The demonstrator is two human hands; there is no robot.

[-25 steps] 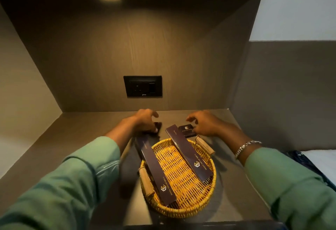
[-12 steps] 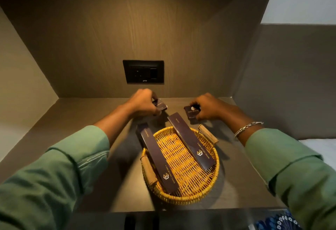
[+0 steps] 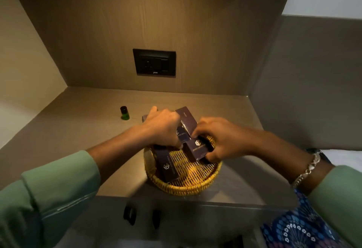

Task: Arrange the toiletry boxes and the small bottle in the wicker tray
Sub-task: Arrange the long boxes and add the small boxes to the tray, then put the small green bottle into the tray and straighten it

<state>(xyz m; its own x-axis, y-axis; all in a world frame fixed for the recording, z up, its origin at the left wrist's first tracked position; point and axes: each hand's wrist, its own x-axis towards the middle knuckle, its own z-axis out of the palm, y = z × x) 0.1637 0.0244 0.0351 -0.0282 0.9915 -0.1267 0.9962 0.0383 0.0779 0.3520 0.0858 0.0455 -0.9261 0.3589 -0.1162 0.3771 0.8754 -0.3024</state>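
We see dark purple boxes (image 3: 170,167) lying in our round wicker tray (image 3: 184,186), small green bottle (image 3: 124,113) upright left of the tray

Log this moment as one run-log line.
left hand: holds dark purple toiletry boxes | right hand: grips purple box over round wicker tray | small green bottle: upright on shelf, outside tray

The left hand (image 3: 163,130) covers the upper part of a long box (image 3: 169,166). The right hand (image 3: 219,140) hides the tray's (image 3: 184,188) far right rim. Print on the boxes is unreadable.
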